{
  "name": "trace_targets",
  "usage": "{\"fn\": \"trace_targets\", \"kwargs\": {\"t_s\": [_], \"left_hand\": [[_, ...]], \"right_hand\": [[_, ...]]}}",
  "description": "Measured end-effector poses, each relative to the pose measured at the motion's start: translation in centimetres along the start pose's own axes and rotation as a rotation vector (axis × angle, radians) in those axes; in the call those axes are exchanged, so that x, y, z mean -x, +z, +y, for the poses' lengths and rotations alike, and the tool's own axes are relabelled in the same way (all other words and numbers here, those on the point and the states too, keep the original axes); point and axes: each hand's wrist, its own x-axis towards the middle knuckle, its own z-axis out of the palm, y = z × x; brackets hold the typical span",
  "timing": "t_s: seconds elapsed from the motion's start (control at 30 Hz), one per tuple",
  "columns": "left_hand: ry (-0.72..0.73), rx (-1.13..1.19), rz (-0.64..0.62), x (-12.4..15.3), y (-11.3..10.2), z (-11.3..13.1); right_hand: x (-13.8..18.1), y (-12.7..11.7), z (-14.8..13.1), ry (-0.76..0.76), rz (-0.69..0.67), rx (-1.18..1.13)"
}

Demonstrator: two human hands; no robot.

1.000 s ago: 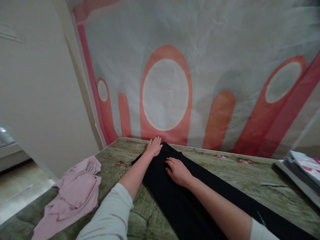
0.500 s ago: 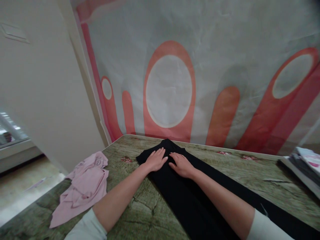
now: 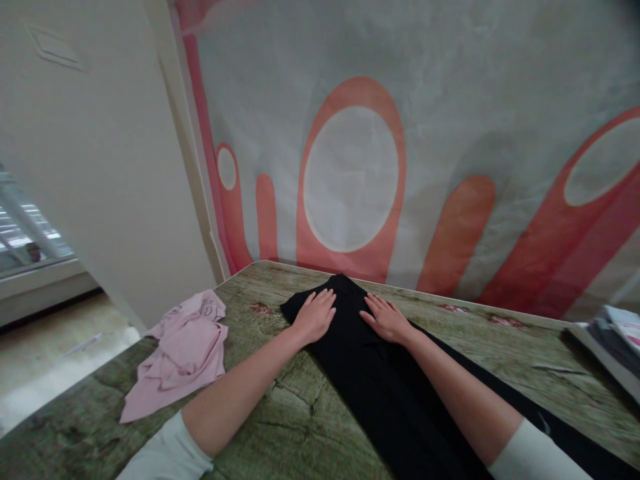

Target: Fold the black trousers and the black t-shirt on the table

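Both bare hands [image 3: 315, 317] lie palm down and apart from each other on a black garment [image 3: 345, 363], neither one gripping it. At the far left, part of a window with slats [image 3: 25, 230] shows beyond a plain pale wall [image 3: 110, 153]. Next comes a crumpled pink cloth [image 3: 187, 347] with dark line markings near its far end, lying on a table [image 3: 285, 413] printed to look like weathered wood with small red flowers.

Right of the pink cloth, at the middle of the table, is the black garment. Its far end rises to a blunt peak close to the table's back edge, with a corner jutting left. From there it runs toward the viewer and widens to the lower right, out of view. It looks matt and mostly flat; the dark fabric hides most folds and seams.

The left forearm reaches in from the lower left, and its hand lies near that jutting corner, fingers extended and pointing away. The right forearm crosses above the garment from the lower right; its hand lies by the right edge, fingers slightly spread and angled left. Both pale sleeves end near the elbows.

At the far right is a stack of folded cloths [image 3: 613, 343], partly cut off. Behind everything hangs a grey backdrop [image 3: 435, 93] with coral and pink rounded shapes.
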Motion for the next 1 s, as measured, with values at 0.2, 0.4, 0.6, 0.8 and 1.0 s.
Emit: {"fn": "trace_targets", "kwargs": {"t_s": [0.2,0.4,0.6,0.8,1.0], "left_hand": [[0.022,0.052,-0.165,2.8,-0.1,1.9],[-0.079,0.040,-0.201,3.1,-0.2,-2.7],[-0.199,0.064,-0.119,2.9,-0.1,-7.9],[-0.363,0.353,0.207,2.7,-1.7,-11.2],[-0.430,0.457,0.127,3.4,-2.4,-12.2]], "right_hand": [[0.0,0.2,0.1,-0.001,0.000,0.013],[0.0,0.2,0.2,-0.008,-0.005,0.018],[0.0,0.1,0.2,-0.009,-0.001,0.024],[-0.1,0.4,0.2,-0.010,0.006,0.032],[-0.2,0.6,0.4,-0.010,0.009,0.032]]}}
